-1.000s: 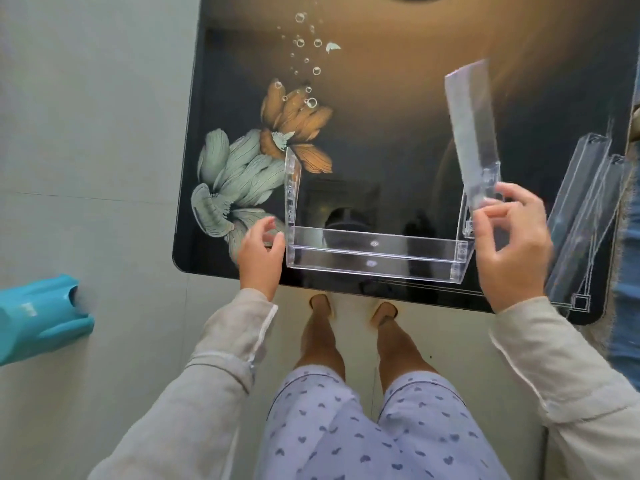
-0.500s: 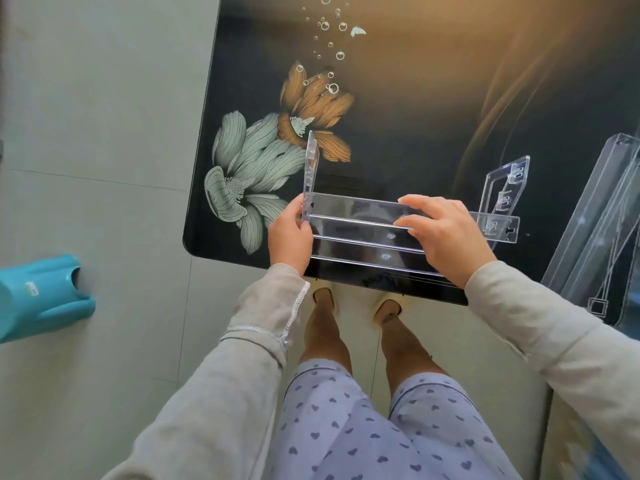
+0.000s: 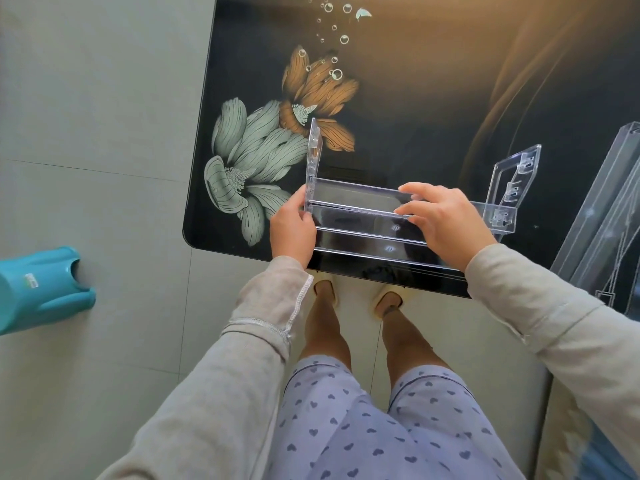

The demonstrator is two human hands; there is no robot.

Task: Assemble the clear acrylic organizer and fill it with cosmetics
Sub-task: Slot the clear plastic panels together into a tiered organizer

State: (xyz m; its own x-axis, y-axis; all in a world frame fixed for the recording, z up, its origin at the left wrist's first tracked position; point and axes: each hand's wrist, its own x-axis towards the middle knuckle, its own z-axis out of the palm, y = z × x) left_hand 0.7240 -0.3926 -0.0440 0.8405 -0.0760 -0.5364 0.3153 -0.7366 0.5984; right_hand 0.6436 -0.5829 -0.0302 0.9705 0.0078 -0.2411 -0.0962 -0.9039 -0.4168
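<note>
Honestly, the half-built acrylic organizer [image 3: 363, 233] sits at the near edge of the bench [image 3: 433, 98], caught between both grips. The left grip [image 3: 292, 230] pinches its left end, fingers curled round the spot where the upright left side panel [image 3: 314, 150] meets the stepped shelves. The right grip [image 3: 446, 226] comes over the top and pinches the long edge of the clear shelf strip [image 3: 356, 194], well along toward the right. My guess is that strip is being seated into the frame. Just past the right grip, the right side panel [image 3: 516, 178] stands with its slot tabs showing.

Handling-wise I'd expect this stuff to be light and stiff but slick, and those little tabs probably snap if you twist them. I'd hold it at the ends close to the joints, by the edges, not mid-span. It may also skate on that glossy top.

Further out to the right of the right grip, spare clear pieces [image 3: 602, 220] lie on the bench. Beyond the left grip is the flower print [image 3: 249, 157], and far to its left a teal stool [image 3: 38, 289] stands on the floor. No cosmetics in sight yet.
</note>
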